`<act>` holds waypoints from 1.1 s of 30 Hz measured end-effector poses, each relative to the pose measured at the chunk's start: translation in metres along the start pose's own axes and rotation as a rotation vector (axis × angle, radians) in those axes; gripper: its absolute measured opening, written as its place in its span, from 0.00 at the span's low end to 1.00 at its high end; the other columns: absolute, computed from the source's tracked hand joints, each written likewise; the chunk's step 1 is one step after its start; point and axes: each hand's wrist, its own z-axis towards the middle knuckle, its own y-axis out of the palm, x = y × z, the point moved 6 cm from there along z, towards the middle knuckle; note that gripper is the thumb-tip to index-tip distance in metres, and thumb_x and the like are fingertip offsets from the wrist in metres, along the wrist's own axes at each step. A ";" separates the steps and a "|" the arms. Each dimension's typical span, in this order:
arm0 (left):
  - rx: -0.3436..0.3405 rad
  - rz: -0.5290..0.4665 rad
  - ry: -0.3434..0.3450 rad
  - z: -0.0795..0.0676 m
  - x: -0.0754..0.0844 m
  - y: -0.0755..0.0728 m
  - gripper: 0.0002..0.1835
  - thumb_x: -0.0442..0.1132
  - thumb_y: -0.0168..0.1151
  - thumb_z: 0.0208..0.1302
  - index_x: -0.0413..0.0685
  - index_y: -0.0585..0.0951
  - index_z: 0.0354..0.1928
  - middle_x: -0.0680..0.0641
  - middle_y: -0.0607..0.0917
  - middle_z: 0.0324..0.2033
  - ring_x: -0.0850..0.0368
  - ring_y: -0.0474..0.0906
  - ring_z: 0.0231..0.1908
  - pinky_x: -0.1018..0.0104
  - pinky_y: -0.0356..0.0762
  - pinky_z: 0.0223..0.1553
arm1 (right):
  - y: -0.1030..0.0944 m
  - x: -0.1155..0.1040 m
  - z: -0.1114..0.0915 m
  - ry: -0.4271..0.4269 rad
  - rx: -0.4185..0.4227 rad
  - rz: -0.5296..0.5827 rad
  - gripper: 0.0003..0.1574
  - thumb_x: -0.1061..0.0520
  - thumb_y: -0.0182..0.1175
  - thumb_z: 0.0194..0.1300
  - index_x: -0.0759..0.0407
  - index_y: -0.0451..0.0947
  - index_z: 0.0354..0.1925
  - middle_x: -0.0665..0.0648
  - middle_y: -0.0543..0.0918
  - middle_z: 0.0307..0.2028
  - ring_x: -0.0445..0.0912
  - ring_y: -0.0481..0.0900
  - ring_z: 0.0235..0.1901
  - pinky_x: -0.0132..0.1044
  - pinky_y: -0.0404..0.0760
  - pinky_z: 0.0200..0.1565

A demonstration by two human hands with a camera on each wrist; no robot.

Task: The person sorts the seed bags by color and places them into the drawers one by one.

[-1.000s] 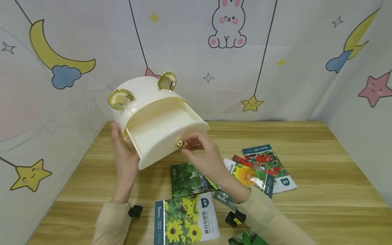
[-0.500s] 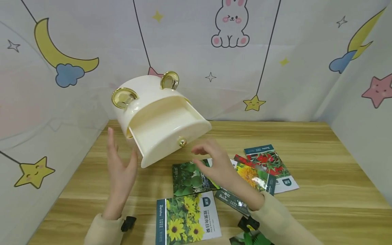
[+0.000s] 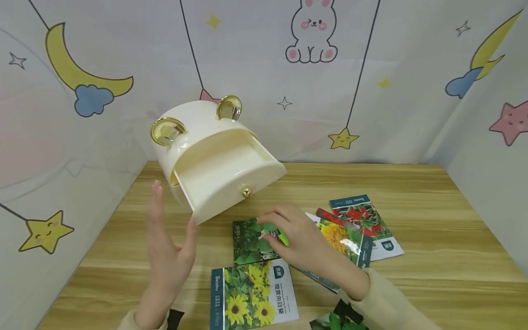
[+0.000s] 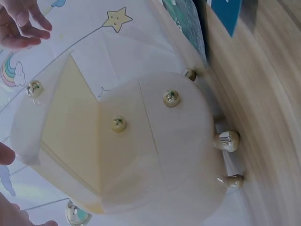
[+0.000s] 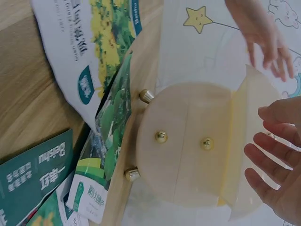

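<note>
A cream storage box with gold bear ears stands at the back left of the table. Its top drawer is pulled out and looks bare inside, and a gold knob sits on its front. In the left wrist view, the box body shows two lower drawer fronts pushed in. My left hand is beside the box with fingers extended, its thumb tip overlapping the drawer's near corner. My right hand hovers over the packets, fingers bent loosely with nothing held.
A yellow sunflower packet lies at the front. Behind it lies a green leafy packet. An orange-flower packet and a red-flower packet overlap at the right. Another leafy packet shows at the front edge.
My right hand has let go of the drawer knob and moved down and right over the packets. My left hand has come off the box's side toward me. The drawer stays out.
</note>
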 end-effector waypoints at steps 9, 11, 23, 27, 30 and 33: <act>-0.049 0.102 0.296 -0.004 0.051 0.003 0.25 0.38 0.47 0.64 0.32 0.62 0.60 0.35 0.64 0.63 0.43 0.57 0.67 0.54 0.52 0.70 | 0.007 0.003 -0.019 -0.013 -0.078 -0.090 0.15 0.54 0.62 0.55 0.46 0.76 0.43 0.43 0.78 0.43 0.38 0.73 0.47 0.35 0.74 0.50; -0.088 0.109 0.354 -0.007 0.057 0.006 0.25 0.38 0.46 0.64 0.33 0.62 0.60 0.36 0.65 0.63 0.45 0.57 0.67 0.54 0.51 0.70 | 0.009 0.004 -0.023 -0.011 -0.089 -0.092 0.16 0.55 0.63 0.54 0.45 0.76 0.44 0.43 0.78 0.44 0.38 0.73 0.47 0.36 0.74 0.52; -0.445 0.137 0.446 -0.036 0.067 0.024 0.25 0.44 0.40 0.68 0.34 0.65 0.61 0.36 0.68 0.62 0.45 0.60 0.65 0.57 0.50 0.70 | 0.020 0.001 -0.043 0.005 -0.277 -0.140 0.23 0.46 0.64 0.54 0.45 0.74 0.50 0.43 0.76 0.50 0.40 0.70 0.53 0.39 0.69 0.60; -0.601 0.176 0.423 -0.052 0.062 0.032 0.28 0.50 0.35 0.71 0.38 0.63 0.64 0.39 0.65 0.65 0.47 0.58 0.67 0.58 0.46 0.71 | 0.026 0.000 -0.048 0.014 -0.366 -0.164 0.24 0.43 0.62 0.55 0.44 0.74 0.51 0.45 0.76 0.52 0.42 0.70 0.54 0.42 0.69 0.60; -0.701 0.204 0.415 -0.062 0.058 0.038 0.29 0.52 0.31 0.71 0.42 0.59 0.67 0.43 0.61 0.68 0.48 0.56 0.68 0.58 0.44 0.71 | 0.031 -0.001 -0.052 0.020 -0.423 -0.164 0.26 0.40 0.61 0.55 0.43 0.73 0.52 0.45 0.76 0.54 0.42 0.70 0.56 0.44 0.68 0.61; -0.805 0.253 0.406 -0.071 0.053 0.042 0.30 0.54 0.28 0.71 0.46 0.55 0.69 0.48 0.56 0.70 0.51 0.53 0.69 0.60 0.39 0.72 | 0.035 -0.002 -0.055 -0.001 -0.452 -0.162 0.27 0.39 0.61 0.54 0.43 0.72 0.52 0.45 0.75 0.55 0.41 0.70 0.56 0.44 0.67 0.62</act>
